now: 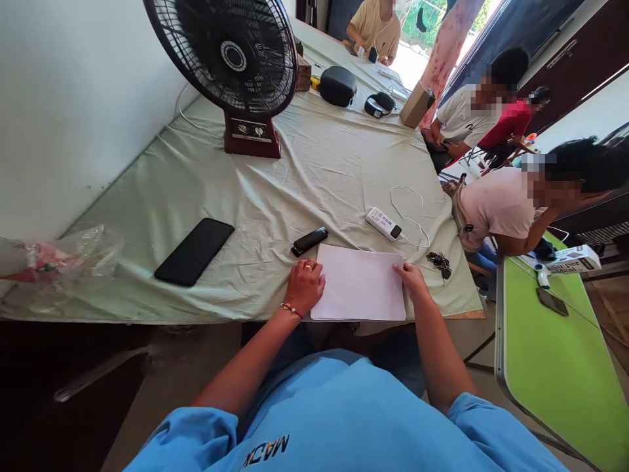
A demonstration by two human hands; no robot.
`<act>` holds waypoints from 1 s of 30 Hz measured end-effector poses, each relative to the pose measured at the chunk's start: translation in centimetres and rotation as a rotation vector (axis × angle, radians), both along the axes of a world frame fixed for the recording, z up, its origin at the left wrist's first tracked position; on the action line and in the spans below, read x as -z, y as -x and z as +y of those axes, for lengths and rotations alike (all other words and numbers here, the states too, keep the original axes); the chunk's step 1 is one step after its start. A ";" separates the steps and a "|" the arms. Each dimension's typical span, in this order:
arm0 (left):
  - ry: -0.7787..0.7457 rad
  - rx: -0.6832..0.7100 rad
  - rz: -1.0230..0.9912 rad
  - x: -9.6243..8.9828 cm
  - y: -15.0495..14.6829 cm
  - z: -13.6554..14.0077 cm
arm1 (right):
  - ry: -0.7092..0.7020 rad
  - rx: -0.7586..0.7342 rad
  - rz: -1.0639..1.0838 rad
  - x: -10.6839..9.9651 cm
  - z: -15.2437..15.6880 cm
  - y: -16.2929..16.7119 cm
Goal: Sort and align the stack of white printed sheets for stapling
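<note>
A stack of white paper [358,285] lies at the table's front edge, right in front of me. My left hand [304,286], with a ring and a beaded bracelet, has its fingers curled in at the paper's left edge; its fingertips are partly hidden. At the upper right edge of the stack, my right hand [413,278] pinches the paper, thumb on top and fingers out of sight below. Just beyond my left hand is a small black elongated device [309,242]. Farther left lies a dark phone-like slab [194,252].
A fan [252,134] stands on the cloth-covered table [314,177]. A white power strip [383,223] with a cord, keys [441,265] and a black case [337,86] also lie there. A green table [550,341] is at right. Several people sit beyond.
</note>
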State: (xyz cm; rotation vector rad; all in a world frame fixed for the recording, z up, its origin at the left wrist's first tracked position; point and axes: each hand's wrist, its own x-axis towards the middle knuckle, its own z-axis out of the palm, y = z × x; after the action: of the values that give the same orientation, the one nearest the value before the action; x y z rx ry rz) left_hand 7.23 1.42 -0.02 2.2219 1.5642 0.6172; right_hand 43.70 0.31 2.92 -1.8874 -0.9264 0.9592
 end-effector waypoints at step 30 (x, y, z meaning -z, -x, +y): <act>0.682 -0.082 -1.200 -4.6 1.6 1.5 | -0.370 0.095 0.113 -5.5 -4.8 1.7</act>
State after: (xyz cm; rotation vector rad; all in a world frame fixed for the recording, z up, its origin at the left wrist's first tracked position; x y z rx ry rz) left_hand 5.66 2.89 4.58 0.9152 0.9566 0.9771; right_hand 42.04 -4.46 8.45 -1.5353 -0.8706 0.7691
